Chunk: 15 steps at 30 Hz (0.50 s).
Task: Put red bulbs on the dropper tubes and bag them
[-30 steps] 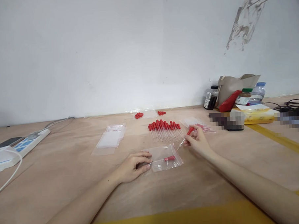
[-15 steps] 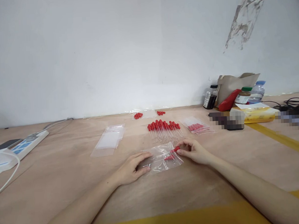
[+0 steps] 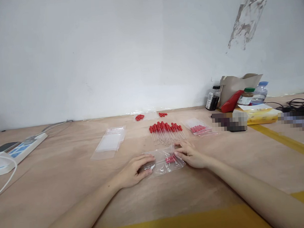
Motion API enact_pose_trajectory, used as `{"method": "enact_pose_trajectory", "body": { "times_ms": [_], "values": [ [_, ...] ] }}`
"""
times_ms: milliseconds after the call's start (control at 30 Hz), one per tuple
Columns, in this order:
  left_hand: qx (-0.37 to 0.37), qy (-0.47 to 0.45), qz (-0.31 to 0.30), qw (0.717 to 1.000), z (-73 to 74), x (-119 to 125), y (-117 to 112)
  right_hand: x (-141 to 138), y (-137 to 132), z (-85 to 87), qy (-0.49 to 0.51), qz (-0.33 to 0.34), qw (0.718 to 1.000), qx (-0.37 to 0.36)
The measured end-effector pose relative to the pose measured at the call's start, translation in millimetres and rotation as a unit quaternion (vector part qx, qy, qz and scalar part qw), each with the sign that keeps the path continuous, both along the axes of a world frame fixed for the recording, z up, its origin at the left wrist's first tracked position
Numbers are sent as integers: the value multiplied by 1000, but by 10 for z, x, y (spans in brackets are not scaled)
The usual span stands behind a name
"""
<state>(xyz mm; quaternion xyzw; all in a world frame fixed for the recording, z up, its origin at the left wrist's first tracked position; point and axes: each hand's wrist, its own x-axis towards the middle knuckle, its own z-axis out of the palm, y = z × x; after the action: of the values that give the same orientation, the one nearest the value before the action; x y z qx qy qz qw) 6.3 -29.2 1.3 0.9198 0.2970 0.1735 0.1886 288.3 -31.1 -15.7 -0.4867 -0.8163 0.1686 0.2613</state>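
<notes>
"Head view: where's the bag (image 3: pixel 159 168)?"
"Between two hands, long axis left to right. Its red bulbs (image 3: pixel 170 159) lie just left of the right hand (image 3: pixel 192 156), the nearer one."
"Fingers?"
"Left hand (image 3: pixel 134 170): parted, touching the bag. Right: bent over its right end, grip unclear."
"Counts?"
"One bag there; bulbs inside and heaped droppers (image 3: pixel 165 128) overlap, uncountable."

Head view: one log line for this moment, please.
left hand: at clear bag, left end; right hand: at its right end; red bulbs: inside
</notes>
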Motion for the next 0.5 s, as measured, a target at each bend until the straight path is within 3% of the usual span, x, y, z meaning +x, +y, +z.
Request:
{"method": "enact_pose_trajectory", "body": {
  "times_ms": [233,500],
  "values": [
    [-1,-14,-13,1000,2,6,7,10,-44,41,102,-120,987,-10],
    [-3,-11,-10,1000,-1,-3,14,-115,-37,-28,168,-162,970,-66]
  ]
}}
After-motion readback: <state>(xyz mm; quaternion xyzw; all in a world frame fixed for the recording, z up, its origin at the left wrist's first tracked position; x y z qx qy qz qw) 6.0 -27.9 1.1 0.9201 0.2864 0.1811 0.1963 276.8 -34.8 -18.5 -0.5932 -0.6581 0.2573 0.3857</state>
